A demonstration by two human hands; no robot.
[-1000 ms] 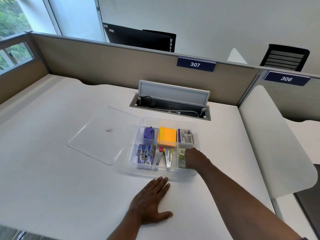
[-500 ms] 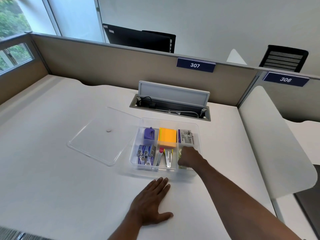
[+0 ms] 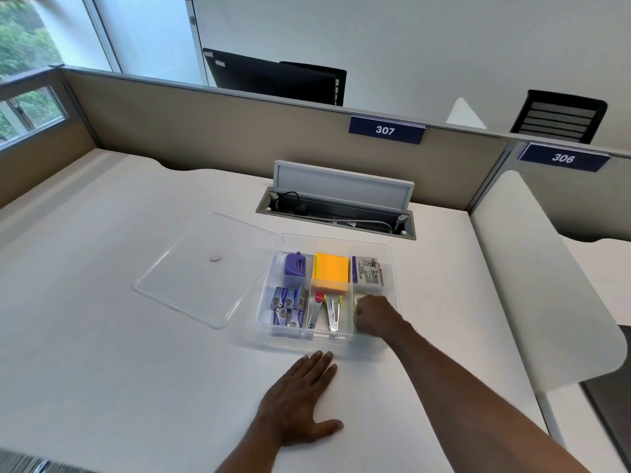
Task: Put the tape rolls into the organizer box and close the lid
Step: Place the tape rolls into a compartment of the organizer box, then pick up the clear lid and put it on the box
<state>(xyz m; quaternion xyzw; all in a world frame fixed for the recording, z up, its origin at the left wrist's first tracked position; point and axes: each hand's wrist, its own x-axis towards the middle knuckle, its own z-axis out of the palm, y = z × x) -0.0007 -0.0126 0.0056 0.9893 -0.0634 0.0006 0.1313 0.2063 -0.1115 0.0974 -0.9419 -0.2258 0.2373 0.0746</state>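
Right hand (image 3: 372,317) curled inside organizer box (image 3: 392,268) over tape rolls (image 3: 359,299), grip possibly closed, unclear; left hand (image 3: 300,401) spread flat before box; lid (image 3: 191,278) beside box, unclosed.

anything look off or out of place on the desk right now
Nothing spilled or damaged. The clear lid lies askew on the desk left of the organizer box, and the desk's cable hatch stands open.

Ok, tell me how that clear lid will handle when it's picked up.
The clear lid looks thin and broad, so it is probably light and may flex. It lies flat on the desk, so getting an edge up may be awkward. Its smooth plastic could be slippery.
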